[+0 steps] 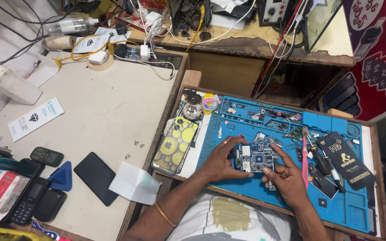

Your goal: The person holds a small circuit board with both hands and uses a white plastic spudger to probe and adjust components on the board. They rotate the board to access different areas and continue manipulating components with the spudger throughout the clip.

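Head-camera footage looked down on a blue repair mat [336, 205] set in a shallow wooden tray [377, 169], where both hands worked at a blue circuit board [254, 157] lying near the middle of the mat. The left hand [220, 159], a ring on one finger and a bangle [164, 214] on the forearm, was curled around the board's left edge, thumb low and fingertips high, grasping it. The right hand [288, 175] gripped the board's right side, its index finger stretched along the upper right edge and its thumb pressed at the lower corner; the remaining fingers were loosely bent. Neither hand held a tool. Just right of the right hand lay a pink-handled tool [305, 162] and a dark screwdriver [320, 161], touching nothing the hands held, and beyond them a black packet [345, 159]. Left of the left hand, off the mat's edge, rested a phone with a yellow-spotted back [175, 145]. On the pale table [112, 102] further left lay a black phone [97, 177].
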